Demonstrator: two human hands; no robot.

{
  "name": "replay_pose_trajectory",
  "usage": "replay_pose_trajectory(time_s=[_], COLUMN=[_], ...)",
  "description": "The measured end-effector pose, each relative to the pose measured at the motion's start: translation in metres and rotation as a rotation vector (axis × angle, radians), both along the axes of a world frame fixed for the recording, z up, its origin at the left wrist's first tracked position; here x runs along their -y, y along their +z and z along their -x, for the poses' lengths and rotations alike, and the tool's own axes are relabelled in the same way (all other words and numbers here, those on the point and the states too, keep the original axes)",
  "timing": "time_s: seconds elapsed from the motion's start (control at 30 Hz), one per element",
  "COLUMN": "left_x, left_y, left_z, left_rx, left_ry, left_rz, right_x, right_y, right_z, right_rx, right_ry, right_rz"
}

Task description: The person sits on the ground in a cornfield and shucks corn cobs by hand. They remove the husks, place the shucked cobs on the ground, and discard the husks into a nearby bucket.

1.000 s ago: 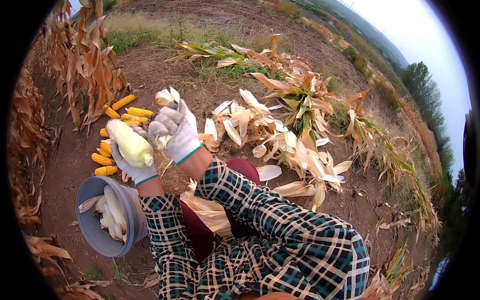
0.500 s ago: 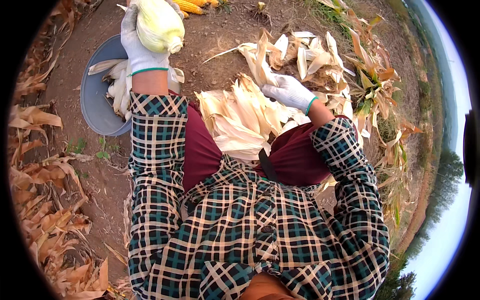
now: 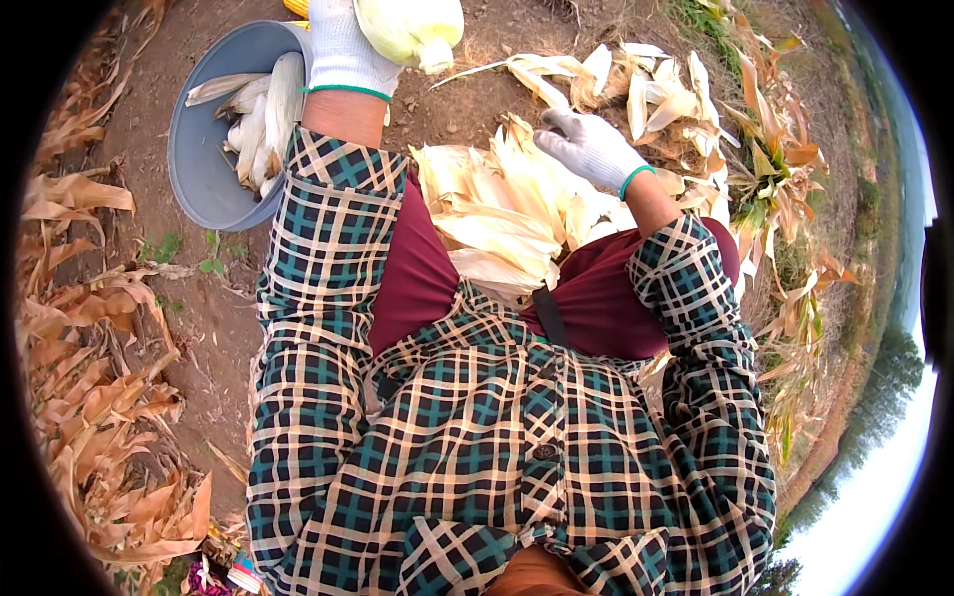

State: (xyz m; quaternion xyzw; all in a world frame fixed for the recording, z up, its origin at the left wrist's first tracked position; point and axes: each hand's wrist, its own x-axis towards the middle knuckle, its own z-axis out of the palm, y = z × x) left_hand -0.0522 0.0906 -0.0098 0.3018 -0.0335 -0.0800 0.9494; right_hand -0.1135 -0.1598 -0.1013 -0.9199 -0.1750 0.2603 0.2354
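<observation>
left hand (image 3: 348, 50) holds a pale ear (image 3: 409, 24) by the bucket (image 3: 202, 164) — right hand (image 3: 592, 149), loosely spread, beside heaped husks (image 3: 497, 204).

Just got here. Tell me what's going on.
A person in white gloves is handling corn outdoors. The left hand holds a pale ear of corn, partly cut off by the top of the picture. The right hand is near the loose dry husks between the person's legs and appears to hold nothing. To the person's left, a grey bucket holds several ears in pale husks.
</observation>
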Motion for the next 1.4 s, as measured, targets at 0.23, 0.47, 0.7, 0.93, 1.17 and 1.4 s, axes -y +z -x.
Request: replay_pose_trajectory(time_s=[0.23, 0.47, 0.7, 0.93, 1.17, 1.4], left_x=[0.024, 0.055, 0.072, 0.062, 0.078, 0.062], left_y=[-0.015, -0.022, -0.02, -0.013, 0.002, 0.004], left_z=[0.0, 0.002, 0.008, -0.003, 0.01, 0.01], left_rx=[-0.075, -0.243, 0.03, 0.303, 0.033, 0.07], left_ry=[-0.152, -0.155, 0.168, 0.369, 0.127, 0.243], left_rz=[0.016, 0.04, -0.442, -1.085, -0.714, -0.715], right_x=[-0.016, -0.021, -0.067, -0.059, -0.034, -0.038], right_y=[0.039, 0.064, 0.08, 0.085, 0.044, 0.089], right_z=[-0.043, -0.069, -0.03, -0.028, -0.05, -0.046], right_rx=[-0.428, -0.5, -0.424, -0.452, 0.264, -0.175], right_ry=[-0.591, -0.673, -0.91, -0.981, -0.878, -1.088], right_rz=[-0.967, -1.525, -1.492, -1.624, -1.097, -1.443])
